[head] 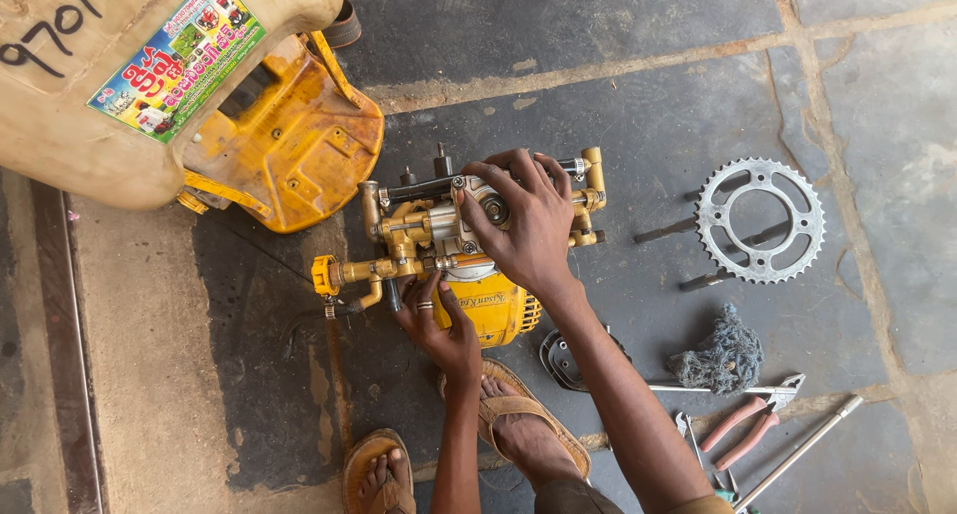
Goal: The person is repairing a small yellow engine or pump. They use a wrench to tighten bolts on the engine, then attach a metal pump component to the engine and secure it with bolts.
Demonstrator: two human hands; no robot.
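A small yellow engine with a brass pump assembly [399, 237] lies on the stone floor in the middle of the view. My right hand [523, 220] rests on top of its grey metal housing, fingers spread and curled around it. My left hand [439, 325], with a ring on one finger, presses against the near side, touching the yellow engine cover [493, 313]. A yellow cap [323, 275] closes the brass pipe at the left end.
A large cream tank on a yellow frame [289, 140] lies at upper left. A toothed metal sprocket [761, 220] is on the right. A dark rag [723, 354], red-handled pliers [748, 429], a metal rod [797, 454] and a dark round cover [560, 359] lie near my sandalled feet [518, 424].
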